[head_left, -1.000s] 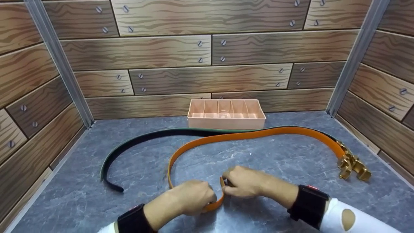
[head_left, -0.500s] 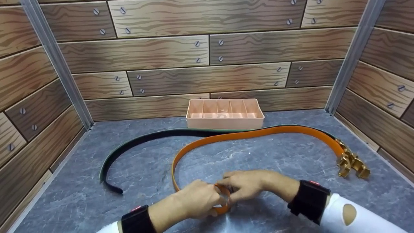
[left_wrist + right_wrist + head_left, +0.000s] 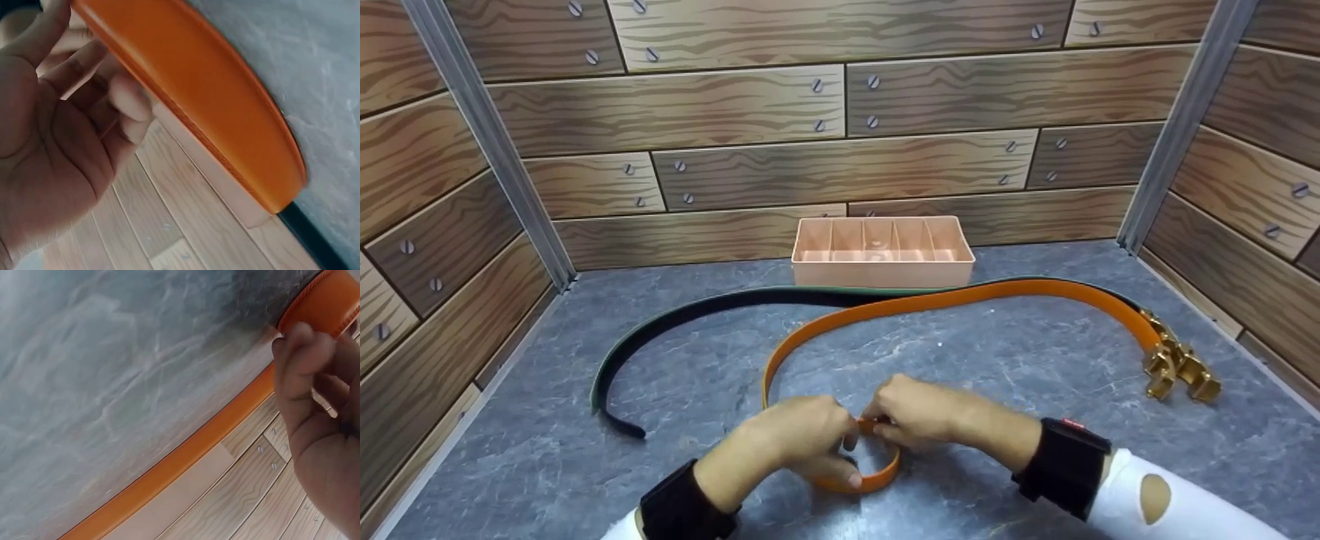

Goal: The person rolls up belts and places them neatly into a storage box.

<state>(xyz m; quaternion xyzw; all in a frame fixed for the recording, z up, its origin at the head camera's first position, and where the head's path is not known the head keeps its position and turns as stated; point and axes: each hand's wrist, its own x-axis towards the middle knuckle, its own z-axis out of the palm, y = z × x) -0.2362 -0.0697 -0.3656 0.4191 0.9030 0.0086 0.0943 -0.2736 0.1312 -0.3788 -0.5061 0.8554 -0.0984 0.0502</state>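
An orange belt curves across the table, its near end bent into a small loop. My right hand pinches the belt at the loop's far side; in the right wrist view its fingertips meet the orange strap. At the loop's left, my left hand has its thumb against the near strap, with a gap between thumb and fingers. In the left wrist view the loosely bent fingers of this hand are beside the broad orange strap. Part of the loop is hidden behind the left hand.
A dark belt with a green edge arcs at the left and passes behind the orange one. Gold buckles lie at the right. A pink compartment tray stands at the back by the wood-patterned wall.
The orange strap's near end has curled round into a rounder loop. My left hand's thumb and fingers have spread apart, while the right hand has moved slightly left at the loop's far side.
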